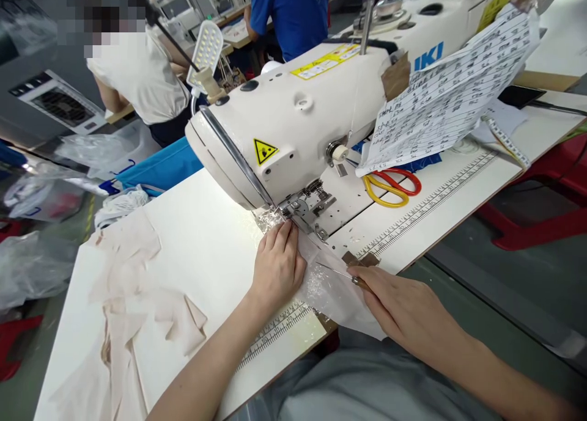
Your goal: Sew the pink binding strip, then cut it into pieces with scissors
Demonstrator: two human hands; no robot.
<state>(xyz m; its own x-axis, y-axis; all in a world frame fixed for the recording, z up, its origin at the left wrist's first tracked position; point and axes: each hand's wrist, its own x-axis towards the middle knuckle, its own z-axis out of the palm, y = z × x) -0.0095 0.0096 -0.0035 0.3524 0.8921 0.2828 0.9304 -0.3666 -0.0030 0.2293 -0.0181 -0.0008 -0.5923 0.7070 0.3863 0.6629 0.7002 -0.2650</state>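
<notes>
A large white sewing machine (293, 128) stands on the table, its presser foot and needle area low at the front. Right beside the foot, the closed fingers of my left hand (279, 256) press on the edge of a sheer whitish fabric (328, 286). Part of that fabric lies under my hand and the rest drapes over the table edge toward my lap. My right hand (394, 299) grips an awl (360, 282) by its brown handle. The thin metal point reaches left across the fabric, short of my left hand.
Pale beige fabric pieces (128, 329) lie on the left of the table (202, 244). Scissors (389, 186) with red and yellow handles rest right of the machine, beneath a handwritten sheet (449, 97). A tape measure (507, 143) lies farther right. Two people sit beyond the machine.
</notes>
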